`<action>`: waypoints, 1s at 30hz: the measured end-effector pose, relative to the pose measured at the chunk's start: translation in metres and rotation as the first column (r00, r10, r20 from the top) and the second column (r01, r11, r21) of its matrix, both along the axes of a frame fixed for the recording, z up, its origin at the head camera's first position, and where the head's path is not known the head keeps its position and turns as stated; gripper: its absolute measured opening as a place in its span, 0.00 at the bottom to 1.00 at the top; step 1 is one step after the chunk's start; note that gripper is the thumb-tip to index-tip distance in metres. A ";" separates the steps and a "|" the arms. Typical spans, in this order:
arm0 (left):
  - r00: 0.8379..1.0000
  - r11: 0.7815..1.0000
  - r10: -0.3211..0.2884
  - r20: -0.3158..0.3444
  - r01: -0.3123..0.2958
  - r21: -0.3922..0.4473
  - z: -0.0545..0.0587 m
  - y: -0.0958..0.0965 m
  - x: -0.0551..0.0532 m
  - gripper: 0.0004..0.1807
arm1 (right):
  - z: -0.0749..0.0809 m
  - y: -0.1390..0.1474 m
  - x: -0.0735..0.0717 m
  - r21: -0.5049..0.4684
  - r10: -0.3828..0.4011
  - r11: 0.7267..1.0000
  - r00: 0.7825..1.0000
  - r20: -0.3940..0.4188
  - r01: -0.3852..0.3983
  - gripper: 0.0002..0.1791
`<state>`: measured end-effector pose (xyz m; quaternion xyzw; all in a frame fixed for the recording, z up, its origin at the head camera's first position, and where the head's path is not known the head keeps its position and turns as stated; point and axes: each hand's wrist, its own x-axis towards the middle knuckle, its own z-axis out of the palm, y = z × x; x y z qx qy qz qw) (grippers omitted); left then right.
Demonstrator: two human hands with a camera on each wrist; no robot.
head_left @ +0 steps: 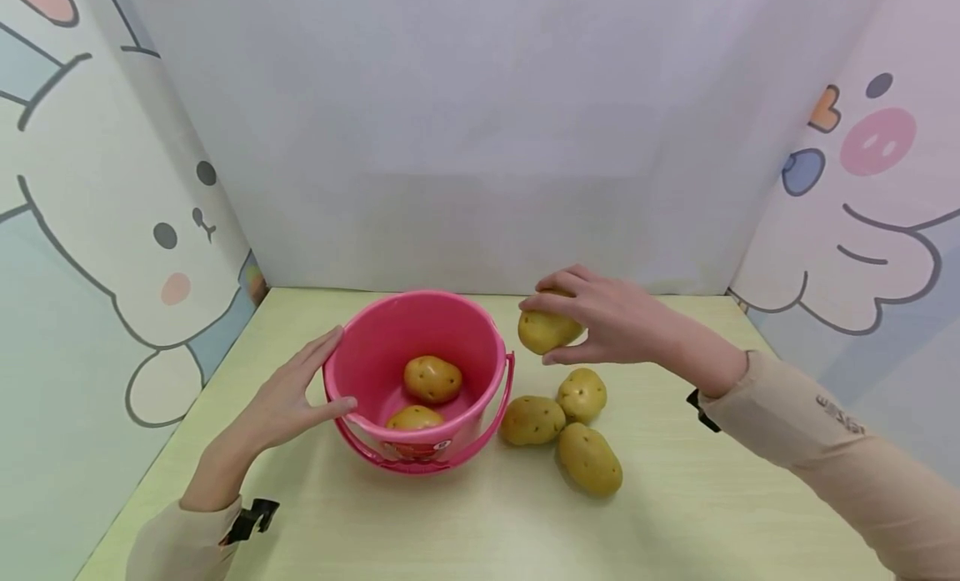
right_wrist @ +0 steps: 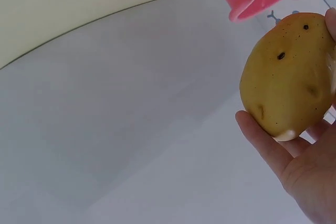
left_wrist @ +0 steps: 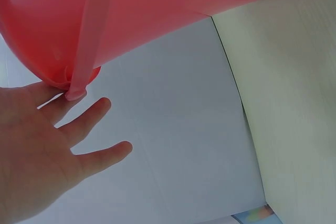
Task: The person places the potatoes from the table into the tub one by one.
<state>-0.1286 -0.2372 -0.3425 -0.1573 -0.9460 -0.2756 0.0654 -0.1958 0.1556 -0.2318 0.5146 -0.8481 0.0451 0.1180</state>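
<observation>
My right hand (head_left: 600, 314) grips a potato (head_left: 547, 324) in the air, to the right of a pink bucket (head_left: 420, 310). Up close in the right wrist view, this potato (right_wrist: 289, 77) is yellow-brown with small dark eyes. Two other potatoes, one deeper inside (head_left: 432, 379) and one nearer the front wall (head_left: 415, 418), lie in the bucket. My left hand (head_left: 288, 402) touches the bucket's left rim, its fingers spread and fairly straight. Below the right hand, three potatoes (head_left: 589, 459) lie close together on the table.
The bucket's pink handle (head_left: 501, 414) hangs down around its front right side. A pale yellow table (head_left: 465, 531) carries everything. Behind stands a plain grey-white panel (head_left: 495, 147), with cartoon-printed panels on the left (head_left: 97, 256) and right (head_left: 870, 231).
</observation>
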 end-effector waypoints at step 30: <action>1.000 1.000 -0.002 -0.002 0.002 0.002 0.002 0.001 0.002 0.48 | 0.027 -0.063 -0.002 0.108 -0.010 0.994 0.986 0.166 -0.008 0.32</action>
